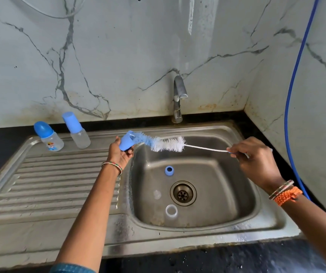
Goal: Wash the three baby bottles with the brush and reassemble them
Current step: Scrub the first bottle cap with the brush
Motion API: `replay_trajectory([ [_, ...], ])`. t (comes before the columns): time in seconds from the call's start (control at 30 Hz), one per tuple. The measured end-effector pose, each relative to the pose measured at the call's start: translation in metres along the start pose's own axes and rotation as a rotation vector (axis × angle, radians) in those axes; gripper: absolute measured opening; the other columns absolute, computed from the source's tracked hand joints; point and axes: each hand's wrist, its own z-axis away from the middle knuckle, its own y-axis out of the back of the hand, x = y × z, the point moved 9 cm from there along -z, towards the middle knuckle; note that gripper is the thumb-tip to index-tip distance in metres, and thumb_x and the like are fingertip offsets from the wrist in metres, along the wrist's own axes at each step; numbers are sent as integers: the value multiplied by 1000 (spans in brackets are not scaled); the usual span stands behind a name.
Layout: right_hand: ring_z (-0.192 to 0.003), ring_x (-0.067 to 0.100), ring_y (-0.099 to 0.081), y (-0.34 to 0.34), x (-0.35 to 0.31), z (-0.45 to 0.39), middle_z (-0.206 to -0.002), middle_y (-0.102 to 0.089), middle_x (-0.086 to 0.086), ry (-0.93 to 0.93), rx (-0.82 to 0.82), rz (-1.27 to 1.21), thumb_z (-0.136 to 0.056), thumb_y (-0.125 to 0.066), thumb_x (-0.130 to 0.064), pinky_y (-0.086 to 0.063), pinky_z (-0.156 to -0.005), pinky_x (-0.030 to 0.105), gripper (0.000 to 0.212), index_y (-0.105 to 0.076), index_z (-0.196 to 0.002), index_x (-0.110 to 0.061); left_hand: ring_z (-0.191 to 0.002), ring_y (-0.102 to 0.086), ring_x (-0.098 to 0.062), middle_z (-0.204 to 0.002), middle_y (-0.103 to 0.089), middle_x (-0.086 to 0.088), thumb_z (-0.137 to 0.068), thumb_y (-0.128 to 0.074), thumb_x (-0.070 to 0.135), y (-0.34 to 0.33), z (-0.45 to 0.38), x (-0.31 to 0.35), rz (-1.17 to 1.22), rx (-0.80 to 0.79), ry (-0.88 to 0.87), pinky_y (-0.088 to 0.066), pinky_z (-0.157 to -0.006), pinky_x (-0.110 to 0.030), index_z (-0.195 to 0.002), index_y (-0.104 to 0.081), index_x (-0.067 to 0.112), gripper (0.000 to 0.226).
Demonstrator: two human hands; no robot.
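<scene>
Left hand (121,152) grips a blue cap (127,142) at the basin's left rim; right hand (253,154) pinches the brush (164,143) handle, bristles at the cap mouth, both held above the open basin. In the steel sink (213,194): blue ring (169,170), clear ring (171,211), faint clear piece (157,194), hard to make out. Two capped bottles (49,137) (76,131) stand on the drainboard (60,184) by the marble wall.

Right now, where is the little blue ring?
In the head view, the little blue ring lies on the sink basin floor, just above and left of the drain, below the brush.
</scene>
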Motion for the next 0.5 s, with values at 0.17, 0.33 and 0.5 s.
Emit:
replay_trajectory([
  [0.17,-71,29,-58,6,-12,-7,-76,-69,5,213,-67,181,-61,-71,22,-47,-60,41,34,-74,-78,-6,-55,-39,-11,-72,-47,-5,-96,-49,37,-5,3,0,-112,4,-30,-35,-46,-18,-86,-50,13,26],
  [0.33,-70,19,-66,5,-13,-17,-74,-71,1,-34,-54,2,-73,-68,11,-49,-67,24,23,-75,-83,-9,-87,-60,-20,-95,-60,-11,-95,-49,39,-20,7,-8,67,-115,9,-51,-80,-31,-97,-54,7,32],
  [0.5,-35,4,-40,-64,5,29,-50,-57,0,-666,-777,-387,-94,-52,-9,-29,-37,16,30,-70,-71,-11,-97,-59,-22,-86,-70,-10,-98,-45,29,-21,10,11,183,-172,-66,-52,-88,-36,-99,-54,5,26],
])
